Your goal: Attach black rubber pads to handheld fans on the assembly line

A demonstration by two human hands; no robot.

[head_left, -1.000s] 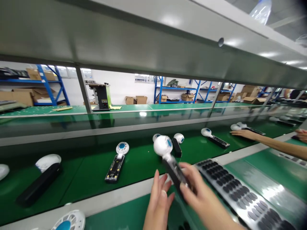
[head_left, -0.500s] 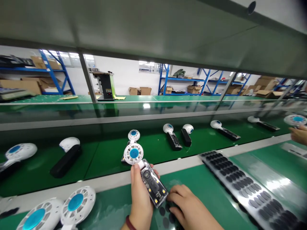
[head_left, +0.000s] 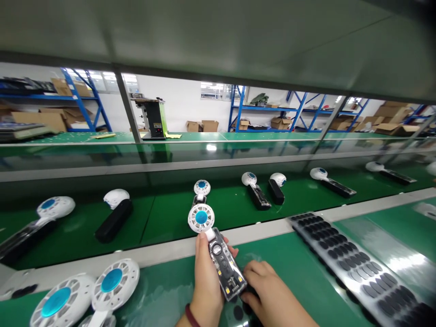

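Observation:
My left hand (head_left: 208, 281) is wrapped round a small handheld fan (head_left: 227, 268). The fan has a white round head with a blue centre, and a clear handle showing a circuit board with yellow parts. Its head points away from me, over the belt's near edge. Close against the handle's lower end is my right hand (head_left: 264, 286), with thumb and fingers curled together. What lies between those fingers is dark and mostly hidden. Beneath it, part of a clear sheet with black round pads (head_left: 238, 312) shows on the green worktop (head_left: 170, 286).
Several other fans lie on the green conveyor belt (head_left: 170, 213), one just beyond the held fan. Two white fans (head_left: 116, 284) rest at the near left. A sheet of black round pads (head_left: 354, 263) lies at right. A grey shelf (head_left: 218, 41) hangs overhead.
The fans on the belt appear further right, though the whole view has also shifted slightly. Both hands stay together at the held fan, and my right fingers still meet its lower end.

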